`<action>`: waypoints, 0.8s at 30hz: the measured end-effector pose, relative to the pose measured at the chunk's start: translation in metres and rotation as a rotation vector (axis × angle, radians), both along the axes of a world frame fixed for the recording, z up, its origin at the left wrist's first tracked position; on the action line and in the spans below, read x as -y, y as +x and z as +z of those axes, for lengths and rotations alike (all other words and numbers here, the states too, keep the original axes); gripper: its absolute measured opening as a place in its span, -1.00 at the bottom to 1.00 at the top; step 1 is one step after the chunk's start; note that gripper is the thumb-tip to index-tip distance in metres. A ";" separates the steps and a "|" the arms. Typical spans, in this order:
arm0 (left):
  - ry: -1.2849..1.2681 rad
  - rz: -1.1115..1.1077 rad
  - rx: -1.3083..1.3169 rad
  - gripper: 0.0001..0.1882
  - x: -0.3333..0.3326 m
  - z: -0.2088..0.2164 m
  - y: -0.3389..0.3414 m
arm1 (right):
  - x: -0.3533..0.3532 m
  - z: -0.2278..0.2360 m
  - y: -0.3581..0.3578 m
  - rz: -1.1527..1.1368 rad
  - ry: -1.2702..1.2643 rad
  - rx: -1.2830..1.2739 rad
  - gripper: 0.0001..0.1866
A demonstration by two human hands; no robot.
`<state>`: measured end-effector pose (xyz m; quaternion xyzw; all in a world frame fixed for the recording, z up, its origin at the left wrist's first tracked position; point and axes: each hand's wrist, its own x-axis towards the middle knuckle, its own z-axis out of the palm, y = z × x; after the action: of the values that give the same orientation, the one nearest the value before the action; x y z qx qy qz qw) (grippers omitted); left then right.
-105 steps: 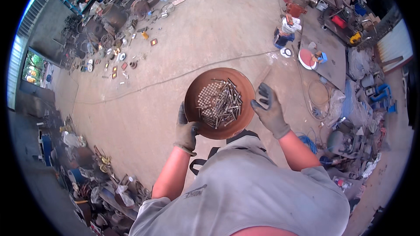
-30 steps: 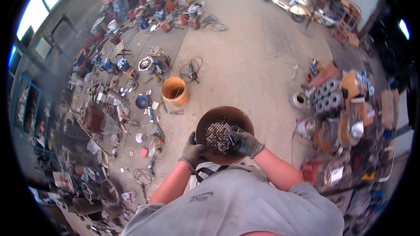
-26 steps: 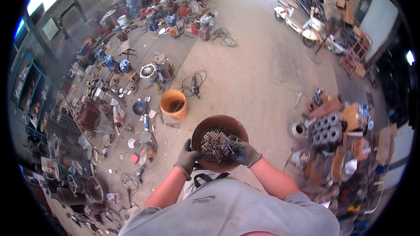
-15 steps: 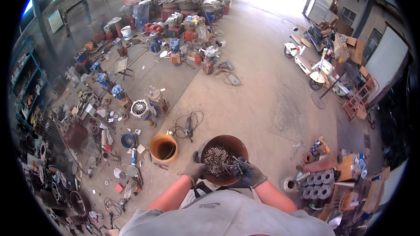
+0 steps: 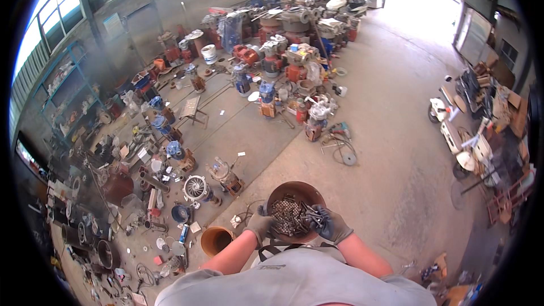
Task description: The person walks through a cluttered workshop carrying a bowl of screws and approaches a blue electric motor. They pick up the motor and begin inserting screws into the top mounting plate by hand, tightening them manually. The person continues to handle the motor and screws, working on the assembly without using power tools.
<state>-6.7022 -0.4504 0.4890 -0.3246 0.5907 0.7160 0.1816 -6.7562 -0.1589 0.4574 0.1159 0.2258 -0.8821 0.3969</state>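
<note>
**Both gloved hands at a bowl of bolts**

I have the deep brown bowl (image 5: 296,189) in front of my body, tipped so that I look down into it, with a heap of metal bolts (image 5: 286,216) covering its bottom. My left hand (image 5: 260,224) is curled against the bowl's left side, thumb up by the rim; the other fingers are mostly hidden, so I cannot tell how far they wrap beneath. My right hand (image 5: 328,224) is at the opposite side, partly inside the rim, its fingers bent and closed around a small bunch of bolts (image 5: 311,215) that pokes out toward the heap. I cannot count the bolts in that bunch. Each hand wears a grey glove, and the two are apart, with the bowl between them.

Just beyond my left forearm, an orange bucket (image 5: 207,242) stands on the concrete floor (image 5: 391,198). Farther to the left is a dark blue basin (image 5: 181,213), near an upright machine with a pale finned top (image 5: 196,188).
</note>
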 end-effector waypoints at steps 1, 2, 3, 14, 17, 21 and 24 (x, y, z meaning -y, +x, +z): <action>-0.009 0.070 -0.011 -0.06 0.017 -0.017 -0.017 | 0.018 -0.002 -0.044 0.111 -0.073 0.003 -0.67; 0.051 0.135 -0.028 -0.07 0.015 -0.004 -0.047 | 0.021 0.000 -0.088 0.176 -0.108 -0.012 -0.67; 0.102 0.233 -0.030 -0.08 0.016 0.009 -0.065 | 0.029 0.002 -0.126 0.270 -0.153 -0.008 -0.66; 0.243 0.868 -0.124 -0.39 0.141 -0.054 -0.321 | 0.187 0.021 -0.483 0.533 -0.139 0.065 -0.67; 0.185 0.908 0.011 -0.32 0.190 -0.046 -0.395 | 0.211 0.039 -0.573 0.459 0.001 0.200 -0.70; 0.142 1.017 0.014 -0.24 0.263 -0.054 -0.459 | 0.235 0.023 -0.689 0.424 -0.019 0.258 -0.67; 0.063 1.066 0.045 -0.25 0.315 -0.042 -0.506 | 0.267 0.011 -0.765 0.396 -0.226 0.384 -0.65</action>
<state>-7.2082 -0.7659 0.4470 -0.5891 0.3181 0.7194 -0.1851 -7.5213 -0.4259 0.4681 0.1894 0.0651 -0.7690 0.6070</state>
